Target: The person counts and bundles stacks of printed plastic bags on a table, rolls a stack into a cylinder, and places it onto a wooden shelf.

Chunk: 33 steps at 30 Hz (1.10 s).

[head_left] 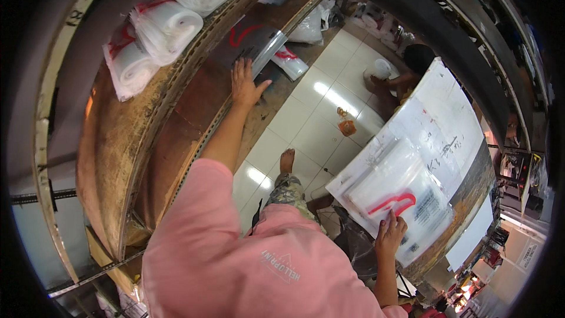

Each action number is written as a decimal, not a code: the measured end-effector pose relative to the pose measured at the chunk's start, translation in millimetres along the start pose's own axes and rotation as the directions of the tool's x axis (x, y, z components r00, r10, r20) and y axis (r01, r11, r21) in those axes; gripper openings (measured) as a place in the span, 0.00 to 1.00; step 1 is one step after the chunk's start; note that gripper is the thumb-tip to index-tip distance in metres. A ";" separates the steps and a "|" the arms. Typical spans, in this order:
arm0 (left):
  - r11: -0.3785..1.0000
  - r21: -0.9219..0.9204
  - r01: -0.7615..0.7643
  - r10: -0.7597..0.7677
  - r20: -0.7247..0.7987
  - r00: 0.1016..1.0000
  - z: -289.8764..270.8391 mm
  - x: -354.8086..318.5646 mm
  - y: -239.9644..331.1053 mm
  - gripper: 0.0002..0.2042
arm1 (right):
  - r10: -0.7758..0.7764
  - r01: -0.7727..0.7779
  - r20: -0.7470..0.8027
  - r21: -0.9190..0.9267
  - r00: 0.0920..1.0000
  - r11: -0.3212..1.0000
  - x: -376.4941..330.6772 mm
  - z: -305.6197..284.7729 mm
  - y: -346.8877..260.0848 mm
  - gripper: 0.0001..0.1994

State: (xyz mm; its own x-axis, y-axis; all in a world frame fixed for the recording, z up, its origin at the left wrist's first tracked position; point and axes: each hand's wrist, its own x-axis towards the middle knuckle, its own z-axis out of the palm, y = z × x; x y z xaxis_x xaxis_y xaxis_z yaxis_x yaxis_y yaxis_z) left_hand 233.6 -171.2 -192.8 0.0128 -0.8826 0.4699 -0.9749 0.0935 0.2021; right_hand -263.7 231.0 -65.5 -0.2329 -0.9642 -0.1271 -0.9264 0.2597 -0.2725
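My left hand (pixel 246 85) is stretched out over a shelf at the upper left, with its thumb spread from the fingers. The fingertips touch a clear plastic bundle (pixel 268 53) with a red marking, partly rolled at its edge. At the right, my right hand (pixel 391 235) lies with fingers extended on the near side of a stack of clear plastic bags (pixel 382 185). Its fingertips rest just below the red print. Beneath the stack is a white board (pixel 441 118) with dark scribbles, laid on a worn table.
Several rolled bundles of clear bags (pixel 168 26) line the upper shelf (pixel 126 159). Another roll (pixel 289 63) lies beside my left hand. Across the white tiled floor (pixel 312 112), a person (pixel 406 79) sits low beyond the board, near an orange packet (pixel 347 128).
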 end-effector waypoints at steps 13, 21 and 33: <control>0.995 0.090 0.039 -0.079 0.500 0.862 58.6 25.5 -108.0 0.33 | 0.082 -0.070 -0.258 0.055 0.963 0.996 15.0 21.5 1.4 0.16; 0.988 0.153 -0.020 -0.020 0.255 0.967 15.5 29.4 -82.6 0.19 | 0.164 -0.159 -0.158 0.043 0.974 0.986 19.1 -8.5 -8.8 0.17; -0.088 -0.806 0.586 0.308 0.538 0.785 -326.6 -1.6 268.6 0.24 | 0.190 -0.317 0.255 0.743 0.948 0.589 21.2 -43.8 -81.0 0.30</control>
State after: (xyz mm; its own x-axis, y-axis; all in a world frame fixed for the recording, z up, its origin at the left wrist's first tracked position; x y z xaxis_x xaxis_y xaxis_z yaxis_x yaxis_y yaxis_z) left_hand 44.3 5.7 141.3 -0.4098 -0.9116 -0.0307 0.2719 -0.1543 0.9499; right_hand -206.6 187.2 -4.3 -0.3212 -0.8512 -0.4150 -0.2521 0.4993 -0.8290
